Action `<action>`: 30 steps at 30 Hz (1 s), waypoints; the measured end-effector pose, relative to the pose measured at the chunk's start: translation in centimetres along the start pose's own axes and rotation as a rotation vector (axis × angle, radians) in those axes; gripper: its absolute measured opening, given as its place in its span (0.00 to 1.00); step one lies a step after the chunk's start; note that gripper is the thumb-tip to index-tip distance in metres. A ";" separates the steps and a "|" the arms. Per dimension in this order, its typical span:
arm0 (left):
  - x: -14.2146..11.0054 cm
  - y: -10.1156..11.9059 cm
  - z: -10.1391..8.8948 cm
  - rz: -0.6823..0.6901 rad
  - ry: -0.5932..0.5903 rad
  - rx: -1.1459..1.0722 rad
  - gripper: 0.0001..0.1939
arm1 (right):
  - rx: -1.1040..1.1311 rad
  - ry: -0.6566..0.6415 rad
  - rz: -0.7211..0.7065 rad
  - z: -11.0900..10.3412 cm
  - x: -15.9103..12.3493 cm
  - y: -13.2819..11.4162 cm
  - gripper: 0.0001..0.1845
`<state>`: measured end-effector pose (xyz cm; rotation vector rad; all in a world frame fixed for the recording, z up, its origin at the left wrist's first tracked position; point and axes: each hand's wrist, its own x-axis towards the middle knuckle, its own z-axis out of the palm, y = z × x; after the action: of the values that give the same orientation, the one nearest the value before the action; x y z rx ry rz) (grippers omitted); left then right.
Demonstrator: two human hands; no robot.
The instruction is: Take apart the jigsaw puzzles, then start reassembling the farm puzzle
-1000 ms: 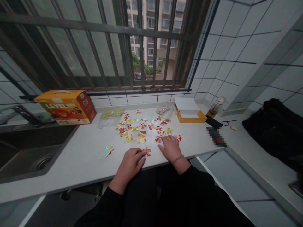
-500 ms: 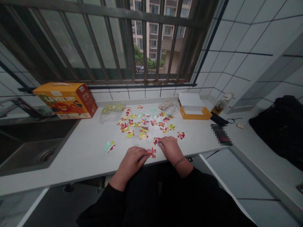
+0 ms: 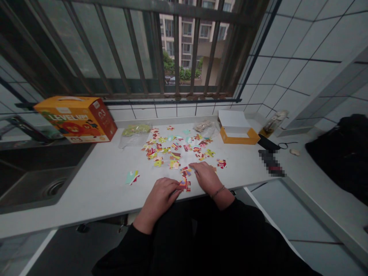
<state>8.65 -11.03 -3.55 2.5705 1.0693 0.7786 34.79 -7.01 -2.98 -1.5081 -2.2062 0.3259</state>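
Many small, colourful jigsaw pieces [image 3: 169,149] lie scattered on the white countertop [image 3: 94,188]. Close to the front edge sits a small group of joined red and yellow pieces [image 3: 184,184]. My left hand [image 3: 159,197] lies beside that group, its fingertips at the group's left side. My right hand [image 3: 205,178] rests flat with its fingers spread, touching a loose piece [image 3: 186,171] above the group. A joined pale green and red section [image 3: 132,177] lies alone to the left.
An orange LEVEL UP puzzle box [image 3: 76,119] and a plastic bag [image 3: 135,134] stand at the back left, beside a steel sink [image 3: 37,180]. An open orange box [image 3: 238,132] stands at the back right, near a glass bottle [image 3: 274,121]. Barred windows and tiled walls surround the counter.
My right hand has moved left and slightly back, and the loose piece beneath its fingers has shifted left toward the joined group. The view has tilted slightly upward.
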 end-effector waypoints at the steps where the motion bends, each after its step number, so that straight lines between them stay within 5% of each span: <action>1: 0.0 0.0 0.0 0.001 -0.002 -0.001 0.09 | -0.014 0.013 0.011 0.0 0.1 -0.1 0.23; 4: 0.0 0.2 -0.2 0.007 -0.009 -0.014 0.07 | -0.054 0.017 0.023 -0.1 0.1 -0.9 0.15; 13: -0.2 0.3 -0.2 0.010 -0.001 -0.004 0.06 | 0.002 -0.089 0.026 -0.2 0.8 -2.4 0.14; 18: 0.1 0.5 -0.3 -0.056 0.014 0.037 0.17 | 0.083 0.000 -0.110 -0.5 -1.6 -2.2 0.14; 22: 0.7 0.3 0.4 -0.128 -0.051 0.136 0.26 | 0.111 -0.073 -0.245 -0.1 -4.0 -2.1 0.19; 30: 0.0 0.4 -0.2 -0.101 -0.016 0.145 0.13 | 0.117 -0.087 -0.206 -1.1 -5.2 -0.7 0.12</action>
<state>8.73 -11.28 -3.25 2.6114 1.2831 0.6778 36.36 -12.19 -2.89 -1.2146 -2.3415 0.4525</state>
